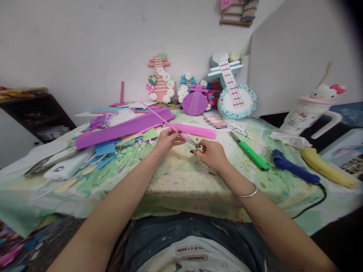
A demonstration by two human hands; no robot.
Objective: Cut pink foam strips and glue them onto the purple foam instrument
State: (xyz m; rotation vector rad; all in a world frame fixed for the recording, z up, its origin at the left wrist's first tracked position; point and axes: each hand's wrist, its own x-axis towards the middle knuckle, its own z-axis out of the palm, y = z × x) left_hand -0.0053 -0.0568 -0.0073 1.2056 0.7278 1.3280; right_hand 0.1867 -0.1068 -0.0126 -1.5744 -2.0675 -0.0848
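Note:
My left hand (168, 140) is closed, its thumb and fingers pinching a long thin pink paper strip (159, 116) that slants up and away to the left. In my right hand (213, 154) is a pair of scissors with gold-coloured handles (202, 161). Their blades (190, 141) point left, at the near end of the strip beside my left fingertips. Whether the blades touch the strip I cannot tell. Just beyond both hands lies a folded pink paper roll (198, 131). A large purple paper roll (124, 127) lies to the left, over paper scraps (129, 160).
A green utility knife (253, 155), a blue glue gun (295, 167) with a cord, and a banana (326, 166) lie at right. Behind them stands a tumbler (303, 115). Paper instruments, including a purple one (194, 102), lean along the wall. A white device (69, 166) lies left.

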